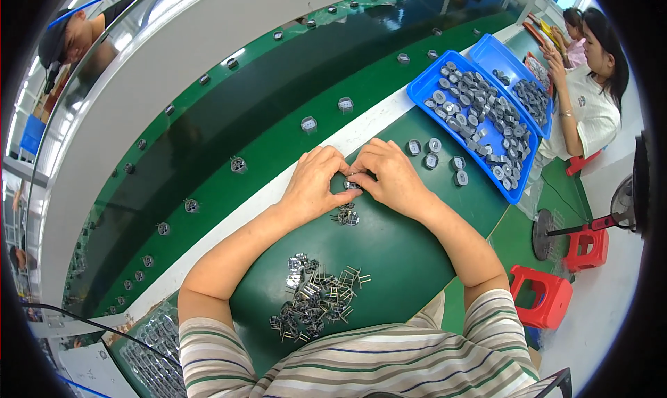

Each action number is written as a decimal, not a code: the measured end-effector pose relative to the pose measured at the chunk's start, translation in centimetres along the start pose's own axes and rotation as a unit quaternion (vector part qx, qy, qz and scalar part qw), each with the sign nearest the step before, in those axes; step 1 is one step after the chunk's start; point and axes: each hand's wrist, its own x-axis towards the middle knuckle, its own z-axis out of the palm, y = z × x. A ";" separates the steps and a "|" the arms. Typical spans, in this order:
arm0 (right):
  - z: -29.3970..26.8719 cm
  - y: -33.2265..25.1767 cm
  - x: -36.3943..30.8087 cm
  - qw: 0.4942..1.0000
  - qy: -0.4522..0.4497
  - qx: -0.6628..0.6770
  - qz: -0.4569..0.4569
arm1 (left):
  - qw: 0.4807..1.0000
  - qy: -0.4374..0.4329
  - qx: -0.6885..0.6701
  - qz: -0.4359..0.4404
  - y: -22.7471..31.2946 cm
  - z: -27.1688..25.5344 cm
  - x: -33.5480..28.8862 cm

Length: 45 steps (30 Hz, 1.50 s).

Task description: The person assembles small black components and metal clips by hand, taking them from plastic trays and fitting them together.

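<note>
Over the green tabletop [410, 252], my left hand [310, 182] and my right hand [390, 179] meet, fingertips pinched together. Between them is a small round grey part [352, 184], mostly covered by the fingers. Just below the fingers lie a few small metal parts with prongs [346, 216]. Closer to my body sits a heap of similar pronged metal parts [316, 297]. Several round grey housings [432, 160] stand loose to the right of my right hand.
A blue tray [425, 85] full of grey housings stands at the right, with a second blue tray [493, 47] behind it. Beyond a white ledge, a green conveyor belt [278, 142] carries spaced parts. Co-workers [590, 99], red stools [545, 297] and a fan [622, 203] are at the right.
</note>
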 end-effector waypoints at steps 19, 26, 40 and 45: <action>0.1 -1.1 0.6 0.999 -0.034 0.002 -0.001 | 1.000 0.006 0.012 -0.012 -0.5 0.6 -0.3; 0.0 -1.1 -0.2 0.972 -0.062 0.143 0.178 | 1.000 0.027 -0.011 -0.009 -0.2 0.1 0.0; -0.1 -2.4 -1.1 0.965 -0.223 0.072 -0.119 | 0.937 0.034 0.179 -0.296 -7.7 -8.0 0.1; -1.8 -0.4 -1.0 0.992 -0.080 -0.071 -0.060 | 0.934 0.074 0.308 -0.162 -4.9 -8.2 0.5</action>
